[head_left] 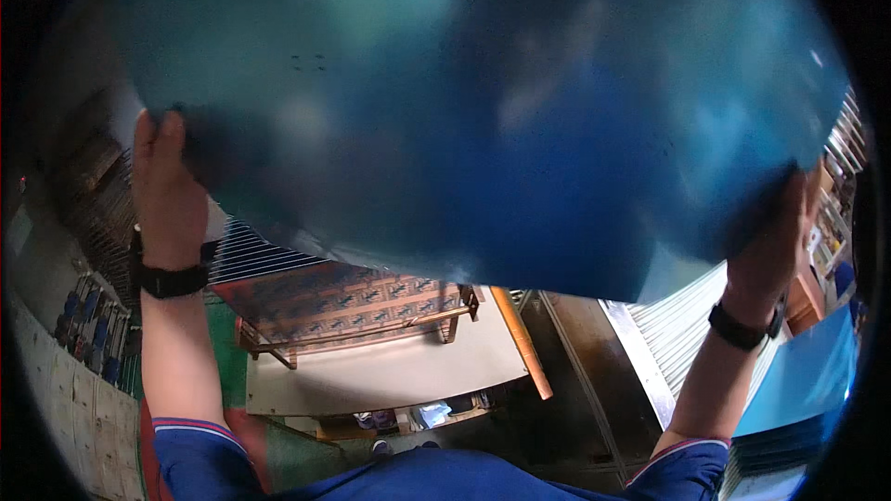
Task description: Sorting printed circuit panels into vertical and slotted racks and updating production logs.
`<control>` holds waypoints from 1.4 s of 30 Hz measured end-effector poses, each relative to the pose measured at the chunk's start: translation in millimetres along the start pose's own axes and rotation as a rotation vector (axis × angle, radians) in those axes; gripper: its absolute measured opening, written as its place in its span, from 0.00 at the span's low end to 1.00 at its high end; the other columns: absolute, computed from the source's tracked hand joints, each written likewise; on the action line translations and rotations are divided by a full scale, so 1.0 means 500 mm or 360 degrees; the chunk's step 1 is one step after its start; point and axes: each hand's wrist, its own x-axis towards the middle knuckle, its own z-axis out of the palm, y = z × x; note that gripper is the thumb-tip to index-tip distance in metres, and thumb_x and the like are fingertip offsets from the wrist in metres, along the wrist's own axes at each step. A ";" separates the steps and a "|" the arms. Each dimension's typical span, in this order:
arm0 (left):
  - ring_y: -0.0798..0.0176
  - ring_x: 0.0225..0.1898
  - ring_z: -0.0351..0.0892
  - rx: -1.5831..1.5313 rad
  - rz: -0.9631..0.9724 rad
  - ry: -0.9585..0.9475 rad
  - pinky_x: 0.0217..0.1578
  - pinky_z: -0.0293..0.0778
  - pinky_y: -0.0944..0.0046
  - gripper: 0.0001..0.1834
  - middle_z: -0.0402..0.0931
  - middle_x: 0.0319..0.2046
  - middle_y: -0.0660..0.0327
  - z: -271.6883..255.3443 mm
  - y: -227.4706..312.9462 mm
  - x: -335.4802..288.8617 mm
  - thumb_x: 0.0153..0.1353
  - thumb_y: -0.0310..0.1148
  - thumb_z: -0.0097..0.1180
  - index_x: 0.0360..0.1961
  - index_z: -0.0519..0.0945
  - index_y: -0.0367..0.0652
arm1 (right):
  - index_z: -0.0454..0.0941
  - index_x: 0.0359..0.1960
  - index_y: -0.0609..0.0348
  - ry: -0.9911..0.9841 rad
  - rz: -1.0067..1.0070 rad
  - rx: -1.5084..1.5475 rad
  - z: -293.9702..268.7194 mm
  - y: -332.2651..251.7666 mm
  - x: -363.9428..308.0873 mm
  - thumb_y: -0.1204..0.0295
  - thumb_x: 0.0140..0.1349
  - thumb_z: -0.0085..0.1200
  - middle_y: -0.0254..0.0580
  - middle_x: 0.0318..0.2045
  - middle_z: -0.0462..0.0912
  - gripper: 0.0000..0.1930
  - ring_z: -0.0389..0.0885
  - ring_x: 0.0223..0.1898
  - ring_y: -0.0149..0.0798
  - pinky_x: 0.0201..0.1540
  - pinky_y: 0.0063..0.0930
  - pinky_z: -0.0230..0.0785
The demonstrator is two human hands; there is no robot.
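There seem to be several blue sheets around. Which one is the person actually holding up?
The big blurred blue sheet filling the top of the view: the left hand and right hand grip its two edges. The other blue sheets lie stacked low on the right, untouched.

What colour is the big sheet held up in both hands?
Blue, shading to teal, glossy: the sheet, seen in the head view.

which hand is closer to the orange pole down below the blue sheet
Right. The right hand grips the blue sheet at its right edge, nearer in the picture to the orange pole; the left hand grips the far left edge.
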 end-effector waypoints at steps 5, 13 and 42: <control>0.65 0.51 0.71 0.0305 0.0261 0.0385 0.54 0.66 0.62 0.22 0.75 0.48 0.62 -0.103 0.038 0.012 0.68 0.47 0.56 0.51 0.73 0.38 | 0.76 0.50 0.54 -0.0451 0.0051 0.0136 0.105 0.075 0.068 0.66 0.71 0.53 0.30 0.41 0.80 0.11 0.77 0.42 0.27 0.48 0.25 0.67; 0.68 0.36 0.78 0.0933 0.0171 0.0050 0.43 0.75 0.64 0.23 0.79 0.38 0.62 -0.357 -0.002 -0.016 0.64 0.42 0.63 0.54 0.76 0.38 | 0.75 0.48 0.59 -0.0659 0.1049 0.1403 0.263 0.134 -0.036 0.45 0.74 0.33 0.41 0.34 0.82 0.28 0.83 0.41 0.34 0.43 0.27 0.76; 0.68 0.52 0.71 -0.0166 -0.0340 0.0540 0.59 0.64 0.61 0.10 0.74 0.47 0.63 -0.301 -0.244 -0.207 0.71 0.37 0.52 0.46 0.72 0.44 | 0.75 0.44 0.59 -0.0862 0.1126 -0.0186 0.248 0.317 -0.365 0.76 0.70 0.53 0.24 0.35 0.74 0.05 0.69 0.35 0.19 0.38 0.14 0.64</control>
